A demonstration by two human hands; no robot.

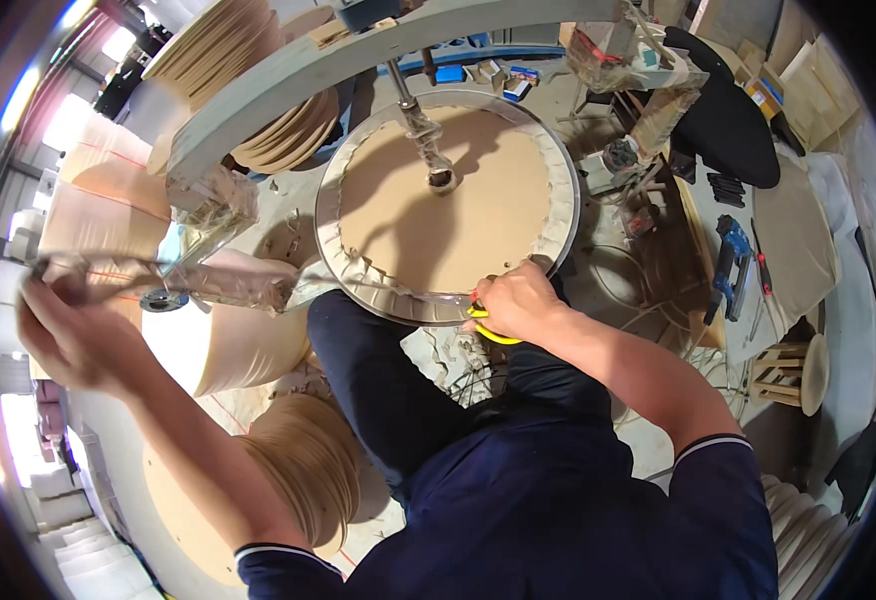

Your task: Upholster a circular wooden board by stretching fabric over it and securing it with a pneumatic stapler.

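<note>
Fabric strip (313,283) is clamped by fingers of the left hand (73,335), a yellow-handled tool (496,337) by the right hand (520,303).

Head cam, L of pair, v. wide fisheye. Looks steeply down & fwd from above person's torso (518,510); legs (378,370) near, round board (488,225) just beyond, board stack (220,55) far left.

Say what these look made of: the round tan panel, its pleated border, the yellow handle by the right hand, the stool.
Round tan panel: probably fiberboard; smooth, matte, no obvious grain.
Pleated border: likely fabric; soft gathered folds.
Yellow handle: possibly plastic; bright, even colour.
Stool: likely wood; pale tan seat, timber-like rungs.
</note>
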